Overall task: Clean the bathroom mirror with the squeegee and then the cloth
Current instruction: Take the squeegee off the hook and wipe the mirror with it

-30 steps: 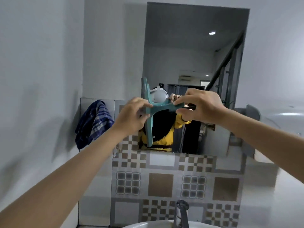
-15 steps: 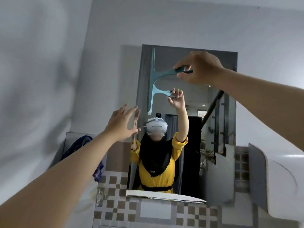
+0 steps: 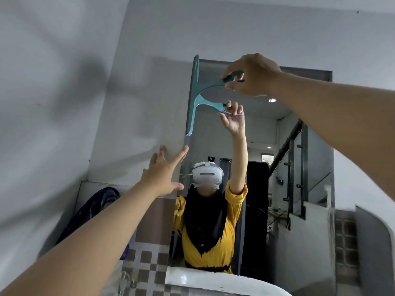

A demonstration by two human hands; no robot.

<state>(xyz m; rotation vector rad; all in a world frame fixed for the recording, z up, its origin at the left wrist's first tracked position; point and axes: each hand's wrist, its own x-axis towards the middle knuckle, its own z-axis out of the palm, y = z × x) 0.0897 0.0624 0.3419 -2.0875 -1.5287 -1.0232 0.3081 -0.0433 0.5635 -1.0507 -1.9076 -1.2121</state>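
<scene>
- The right hand [image 3: 254, 76] pinches the squeegee [image 3: 195, 90] by the end of its handle, fingers [image 3: 232, 74] pressed around it. The blade stands upright along the mirror's [image 3: 267, 133] left edge, at the top left corner.
- A grip this far out on the handle looks weak; on the pull across the glass, the blade could twist or chatter and leave streaks.
- The blade seems to sit right on the mirror's left edge, perhaps partly over the wall [image 3: 149, 103]. If it rides the edge, one part may lift off the glass and miss a strip.
- I cannot tell whether the blade lies flat on the glass along its whole length; uneven pressure would leave lines.
- The left hand [image 3: 163, 174] is empty, fingers spread, its tips at or near the mirror's left edge below the blade. I cannot tell if it touches; if it does, it could smear the glass, and it would be in the way of a downward stroke.
- The arm reaches high, so a slip could drop the squeegee toward the sink [image 3: 224, 283] below.
- The cloth [image 3: 96, 208] hangs on the wall well left of the mirror, near its bottom left corner, untouched; a swinging left arm could knock it down.
</scene>
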